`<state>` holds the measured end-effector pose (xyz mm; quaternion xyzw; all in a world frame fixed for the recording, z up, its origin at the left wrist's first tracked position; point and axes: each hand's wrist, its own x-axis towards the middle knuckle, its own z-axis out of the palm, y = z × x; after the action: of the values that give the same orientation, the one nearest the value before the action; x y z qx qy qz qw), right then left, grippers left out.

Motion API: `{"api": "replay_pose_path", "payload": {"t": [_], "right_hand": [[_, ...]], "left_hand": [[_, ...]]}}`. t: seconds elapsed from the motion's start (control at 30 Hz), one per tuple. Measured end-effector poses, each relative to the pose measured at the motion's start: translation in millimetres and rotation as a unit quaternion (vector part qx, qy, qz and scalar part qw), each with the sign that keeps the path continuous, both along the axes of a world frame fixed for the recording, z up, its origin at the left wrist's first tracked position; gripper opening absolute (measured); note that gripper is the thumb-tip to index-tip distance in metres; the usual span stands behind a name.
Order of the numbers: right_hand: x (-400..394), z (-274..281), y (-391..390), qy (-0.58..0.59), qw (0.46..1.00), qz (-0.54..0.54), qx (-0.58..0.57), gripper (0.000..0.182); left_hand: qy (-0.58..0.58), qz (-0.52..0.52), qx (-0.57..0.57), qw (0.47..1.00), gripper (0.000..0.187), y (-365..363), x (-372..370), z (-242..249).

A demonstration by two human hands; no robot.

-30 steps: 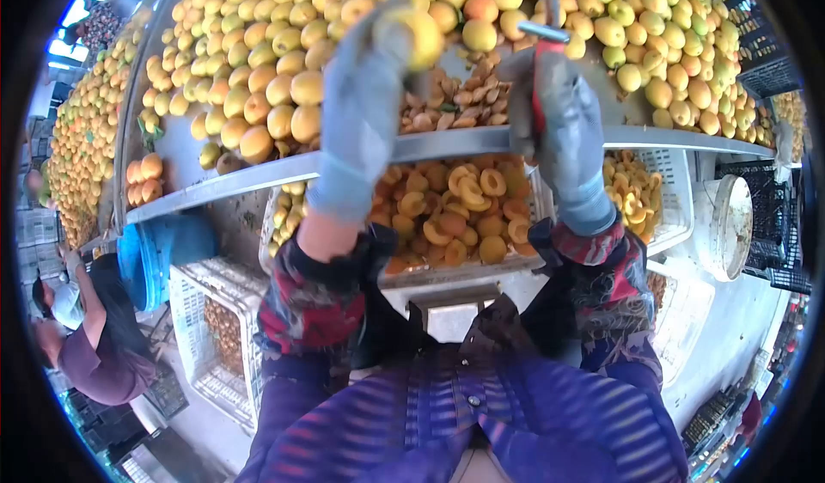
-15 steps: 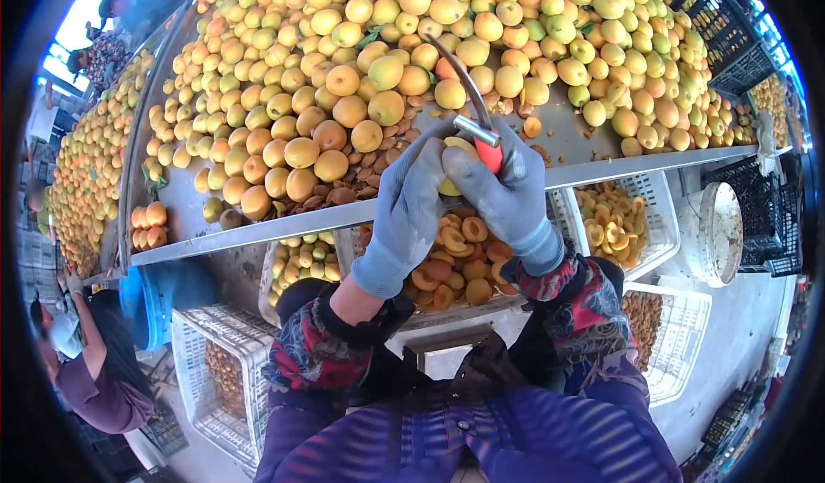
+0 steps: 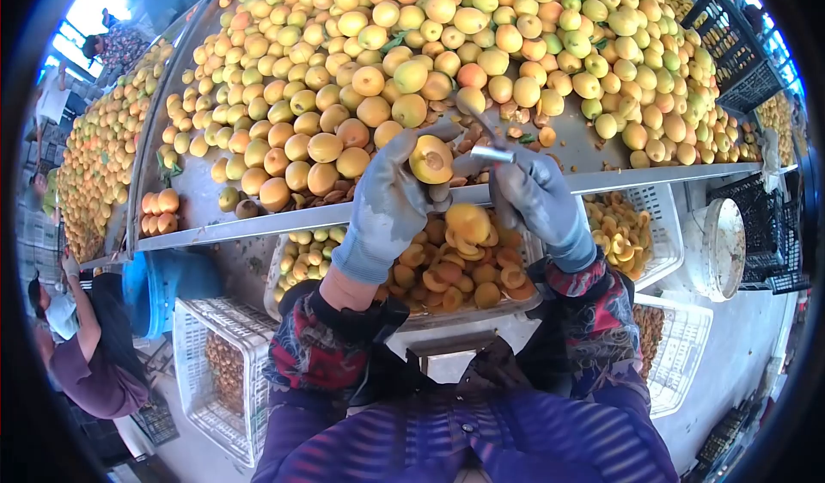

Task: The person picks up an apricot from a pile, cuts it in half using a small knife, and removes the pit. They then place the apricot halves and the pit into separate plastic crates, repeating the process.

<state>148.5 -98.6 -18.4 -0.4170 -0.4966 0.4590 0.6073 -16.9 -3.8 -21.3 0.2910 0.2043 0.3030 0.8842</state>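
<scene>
Whole yellow-orange apricots (image 3: 447, 45) are heaped across a long metal table (image 3: 601, 179). Brown pits (image 3: 331, 196) lie near its front edge. Below the edge, a white crate (image 3: 666, 238) holds apricot halves; a blue barrel (image 3: 163, 281) stands left, beside a seated person (image 3: 82, 354)

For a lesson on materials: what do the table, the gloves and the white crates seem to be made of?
Table: likely sheet metal, dull grey with a folded, shiny edge.
Gloves, left hand and right hand: grey, matte, probably coated fabric, creased at the knuckles.
Crates: seemingly moulded plastic, white with a lattice of holes.
</scene>
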Motion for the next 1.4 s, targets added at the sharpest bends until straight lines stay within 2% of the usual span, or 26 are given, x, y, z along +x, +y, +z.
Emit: {"api": "replay_pose_path", "payload": {"t": [0.03, 0.1, 0.13, 0.17, 0.23, 0.3, 0.37, 0.4, 0.43, 0.5, 0.53, 0.6, 0.63, 0.67, 0.7, 0.73, 0.77, 0.8, 0.93, 1.0, 1.13, 1.2, 1.23, 1.27, 1.33, 1.4], "right_hand": [[0.9, -0.9, -0.6, -0.001, 1.0, 0.0, 0.001, 0.027], [-1.6, 4.6, -0.6, 0.041, 0.993, -0.106, -0.042, 0.022], [-8.6, 7.0, 2.7, 0.064, 0.985, -0.162, -0.008, 0.026], [-10.7, 10.1, 5.5, 0.063, 0.984, -0.166, -0.01, 0.026], [-10.5, 18.4, 11.2, 0.235, 0.955, -0.159, 0.083, 0.026], [-13.6, 28.0, 11.3, 0.237, 0.953, -0.173, 0.078, 0.028], [-16.2, 30.1, 15.1, 0.244, 0.943, -0.192, 0.12, 0.031], [-17.6, 28.9, 17.5, 0.22, 0.944, -0.208, 0.132, 0.033], [-19.5, 27.8, 18.2, 0.221, 0.943, -0.21, 0.13, 0.033], [-22.0, 26.5, 18.8, 0.146, 0.947, -0.253, 0.134, 0.035], [-21.9, 25.3, 18.4, 0.116, 0.949, -0.256, 0.142, 0.036], [-28.4, 24.8, 21.8, 0.109, 0.945, -0.268, 0.152, 0.036], [-31.6, 23.9, 23.0, 0.104, 0.941, -0.279, 0.163, 0.036], [-32.1, 22.4, 23.5, 0.118, 0.945, -0.262, 0.156, 0.036], [-32.1, 20.4, 25.4, 0.119, 0.945, -0.261, 0.156, 0.036], [-31.9, 17.8, 27.8, 0.171, 0.937, -0.262, 0.157, 0.026], [-32.2, 15.3, 30.0, 0.222, 0.926, -0.263, 0.158, 0.017], [-35.0, 11.9, 32.2, 0.222, 0.926, -0.262, 0.159, 0.017], [-41.5, 12.1, 36.6, 0.149, 0.934, -0.263, 0.189, 0.013], [-43.7, 11.9, 35.1, 0.14, 0.941, -0.247, 0.183, 0.012], [-43.2, 6.0, 36.1, -0.016, 0.934, -0.263, 0.241, 0.012], [-43.4, 6.4, 35.0, 0.024, 0.943, -0.253, 0.214, 0.014], [-43.4, 7.1, 35.0, 0.064, 0.949, -0.243, 0.189, 0.015], [-42.4, 6.4, 36.5, 0.064, 0.949, -0.242, 0.19, 0.015], [-40.0, 2.0, 40.1, 0.176, 0.935, -0.215, 0.22, 0.015], [-40.3, 0.1, 42.2, 0.155, 0.94, -0.208, 0.22, 0.016]], "left_hand": [[-0.001, 0.0, 0.001, 1.0, 0.043, -0.8, -0.1, 0.8], [0.015, -0.024, 0.091, 0.995, 0.042, -4.9, 1.4, 2.0], [0.022, -0.023, 0.114, 0.993, 0.038, -9.1, 2.7, 3.4], [0.021, -0.027, 0.111, 0.993, 0.038, -11.5, 4.7, 3.3], [0.05, -0.056, 0.186, 0.98, 0.037, -15.3, 9.7, 2.7], [0.045, -0.065, 0.149, 0.986, 0.035, -22.5, 17.2, -4.8], [0.18, -0.008, 0.295, 0.938, 0.034, -23.5, 20.7, -34.6], [0.198, -0.021, 0.357, 0.913, 0.032, -23.0, 21.7, -31.5], [0.198, -0.023, 0.356, 0.913, 0.032, -25.0, 22.0, -26.5], [0.036, -0.072, 0.1, 0.992, 0.031, -30.9, 22.5, -9.0], [0.037, -0.072, 0.099, 0.992, 0.031, -32.4, 23.2, -8.0], [0.131, -0.032, 0.228, 0.964, 0.031, -36.0, 25.0, -7.7], [0.132, -0.032, 0.228, 0.964, 0.031, -40.2, 25.0, -9.7], [0.24, 0.018, 0.364, 0.9, 0.036, -45.7, 24.8, -12.7], [0.338, 0.066, 0.487, 0.803, 0.042, -49.3, 26.2, -15.0], [0.339, 0.067, 0.487, 0.802, 0.042, -50.3, 29.9, -16.0], [0.246, 0.071, 0.325, 0.911, 0.046, -49.3, 34.5, -16.5], [0.141, 0.072, 0.148, 0.976, 0.049, -47.5, 36.8, -17.1], [0.209, 0.105, 0.19, 0.954, 0.051, -38.7, 35.6, -26.7], [0.157, 0.104, 0.174, 0.967, 0.042, -38.7, 32.6, -35.9], [0.074, 0.102, 0.154, 0.98, 0.029, -32.2, 33.9, -41.1], [0.096, 0.073, -0.024, 0.992, 0.033, -26.1, 36.3, -36.7], [0.096, 0.073, -0.023, 0.992, 0.033, -24.6, 34.9, -35.3], [0.103, 0.046, -0.033, 0.993, 0.023, -22.5, 33.3, -33.8], [0.11, 0.019, -0.043, 0.993, 0.018, -23.2, 32.7, -27.0], [0.18, 0.02, -0.066, 0.981, 0.016, -26.6, 34.9, -14.1]]}}
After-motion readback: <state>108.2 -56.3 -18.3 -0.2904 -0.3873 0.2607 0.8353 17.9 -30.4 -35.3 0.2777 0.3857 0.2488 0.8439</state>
